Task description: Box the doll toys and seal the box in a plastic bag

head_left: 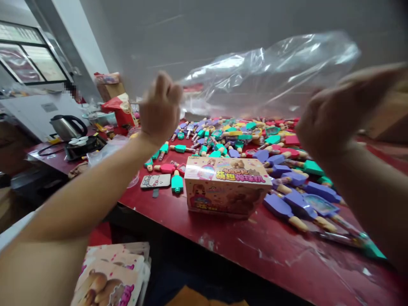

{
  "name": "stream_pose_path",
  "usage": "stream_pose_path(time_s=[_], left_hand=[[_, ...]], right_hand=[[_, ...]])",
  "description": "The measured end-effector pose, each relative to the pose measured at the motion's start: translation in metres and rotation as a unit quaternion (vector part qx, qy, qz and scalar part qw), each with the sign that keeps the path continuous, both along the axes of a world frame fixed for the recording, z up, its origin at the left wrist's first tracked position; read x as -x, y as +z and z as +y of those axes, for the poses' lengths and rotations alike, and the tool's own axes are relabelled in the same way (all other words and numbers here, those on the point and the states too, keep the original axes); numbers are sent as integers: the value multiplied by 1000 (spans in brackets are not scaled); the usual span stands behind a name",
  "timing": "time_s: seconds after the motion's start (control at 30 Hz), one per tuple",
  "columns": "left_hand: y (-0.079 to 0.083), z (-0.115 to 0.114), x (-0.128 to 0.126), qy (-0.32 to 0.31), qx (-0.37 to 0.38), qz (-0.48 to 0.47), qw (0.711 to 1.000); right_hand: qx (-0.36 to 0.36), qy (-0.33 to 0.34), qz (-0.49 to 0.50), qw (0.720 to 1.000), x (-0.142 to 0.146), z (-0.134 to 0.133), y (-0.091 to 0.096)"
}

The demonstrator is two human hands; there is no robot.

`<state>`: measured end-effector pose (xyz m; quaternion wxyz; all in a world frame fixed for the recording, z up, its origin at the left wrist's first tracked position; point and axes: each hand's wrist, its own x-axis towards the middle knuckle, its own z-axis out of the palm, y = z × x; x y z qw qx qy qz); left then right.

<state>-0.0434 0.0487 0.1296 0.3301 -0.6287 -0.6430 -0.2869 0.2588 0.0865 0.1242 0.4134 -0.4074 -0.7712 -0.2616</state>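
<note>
A person's left hand point(161, 108) and right hand point(331, 114) are pinching, fingers bunched, opposite edges of a clear plastic bag point(270, 72), holding it up above a red-painted worktable point(255, 250), where purple, green and pink plastic toy pieces point(242, 144) are lying heaped behind and beside a printed cardboard box point(228, 185).

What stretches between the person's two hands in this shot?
The head view shows a clear plastic bag spanning from the left hand towards the right hand, above the toy pieces.
</note>
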Motion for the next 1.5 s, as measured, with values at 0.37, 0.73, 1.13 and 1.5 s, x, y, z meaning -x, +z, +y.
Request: stream_pose_path(time_s=[0.37,0.73,1.13,1.5], left_hand=[[-142,70,11,-205,94,-75,971],[-154,40,32,-326,41,-48,943],[-172,-5,37,-438,-160,56,883],[-240,-30,37,-493,244,-305,778]], right_hand=[[129,50,14,990,-20,24,-132],[128,167,-18,977,-29,14,-126],[-91,248,-179,948,-45,-37,-133],[-1,176,-152,972,-39,-57,-187]])
